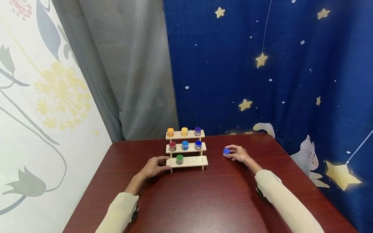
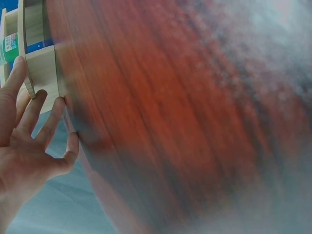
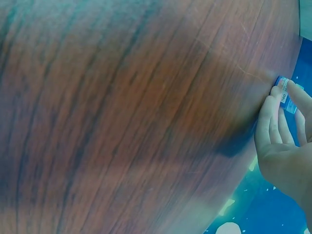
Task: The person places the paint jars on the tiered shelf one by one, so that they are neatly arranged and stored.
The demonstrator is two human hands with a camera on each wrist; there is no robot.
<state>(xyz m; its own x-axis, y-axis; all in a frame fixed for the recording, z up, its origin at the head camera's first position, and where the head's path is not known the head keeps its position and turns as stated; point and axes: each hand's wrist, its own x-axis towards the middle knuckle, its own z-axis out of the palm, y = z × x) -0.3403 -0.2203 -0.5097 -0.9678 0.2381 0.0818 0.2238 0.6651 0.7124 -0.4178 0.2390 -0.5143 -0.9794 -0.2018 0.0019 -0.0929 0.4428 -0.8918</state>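
My right hand (image 1: 237, 153) pinches a small blue paint jar (image 1: 226, 151) between thumb and fingertips, to the right of a three-step wooden rack (image 1: 190, 161). The right wrist view shows the jar (image 3: 284, 95) lettered on its side, with the thumb on one face and fingers on the other. At the left end of the rack's lowest step, my left hand (image 1: 154, 166) grips the plank's end with thumb and fingers. A green paint jar (image 1: 179, 159) stands on that step near this hand.
On the middle step stand a red jar (image 1: 172, 146), a light blue jar (image 1: 185, 145) and a dark blue jar (image 1: 198, 145). The top step bears orange (image 1: 170, 132), yellow (image 1: 184, 131) and purple (image 1: 197, 131) jars. Curtains hang behind the dark red table (image 1: 204, 200).
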